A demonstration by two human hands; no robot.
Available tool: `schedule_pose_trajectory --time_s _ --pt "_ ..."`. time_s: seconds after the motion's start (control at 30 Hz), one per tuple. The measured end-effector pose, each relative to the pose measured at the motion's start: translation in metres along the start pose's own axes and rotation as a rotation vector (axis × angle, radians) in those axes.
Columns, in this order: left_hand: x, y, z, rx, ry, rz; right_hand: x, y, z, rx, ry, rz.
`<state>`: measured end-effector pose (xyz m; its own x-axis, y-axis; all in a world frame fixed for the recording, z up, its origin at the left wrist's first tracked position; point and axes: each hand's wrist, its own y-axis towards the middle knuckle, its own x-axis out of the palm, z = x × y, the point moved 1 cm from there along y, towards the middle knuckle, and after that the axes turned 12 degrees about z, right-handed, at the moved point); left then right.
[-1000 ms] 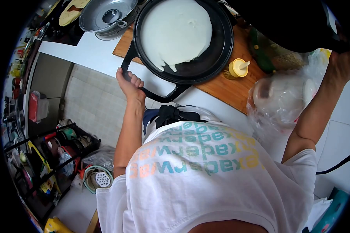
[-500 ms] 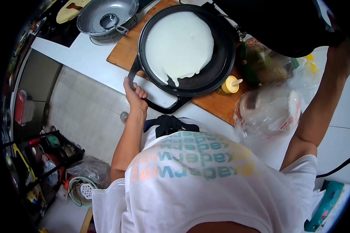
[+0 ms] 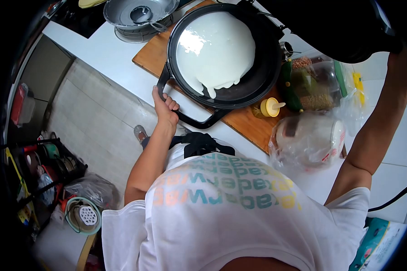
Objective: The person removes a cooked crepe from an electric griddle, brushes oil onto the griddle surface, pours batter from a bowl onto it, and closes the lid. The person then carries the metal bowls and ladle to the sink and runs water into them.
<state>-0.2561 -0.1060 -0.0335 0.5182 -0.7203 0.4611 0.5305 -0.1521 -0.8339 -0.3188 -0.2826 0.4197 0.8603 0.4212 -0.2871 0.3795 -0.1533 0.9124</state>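
White batter (image 3: 217, 52) covers much of the black round pan (image 3: 262, 77), pooled toward its left side with short drips at the lower edge. My left hand (image 3: 166, 107) is wrapped round the pan's looped handle at the lower left. At the upper right, my right hand (image 3: 400, 56) is at the edge of the raised black lid (image 3: 334, 31); its fingers are lost in the dark there. Below the pan lies a wooden board (image 3: 251, 128), and on it a yellow-topped bottle with a brush or spout (image 3: 269, 107) stands just right of the pan.
A metal bowl with a ladle (image 3: 117, 16) sits on a wire stand at the upper left. Right of the board are a plastic-wrapped container (image 3: 307, 137) and a bag of grains (image 3: 316, 86). A black rack (image 3: 54, 176) stands at the lower left.
The pan and my left hand have shifted slightly right and down in view. The batter's lower edge has changed shape a little, and its surface now shows a bright glare. Both arms keep much the same pose.
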Motion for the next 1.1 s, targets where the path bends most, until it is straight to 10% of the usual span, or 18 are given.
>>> schedule_pose_trajectory --time_s 1.1 --pt "0.006 -0.005 -0.006 -0.047 -0.059 -0.009 -0.014 0.001 -0.008 0.013 -0.068 -0.002"
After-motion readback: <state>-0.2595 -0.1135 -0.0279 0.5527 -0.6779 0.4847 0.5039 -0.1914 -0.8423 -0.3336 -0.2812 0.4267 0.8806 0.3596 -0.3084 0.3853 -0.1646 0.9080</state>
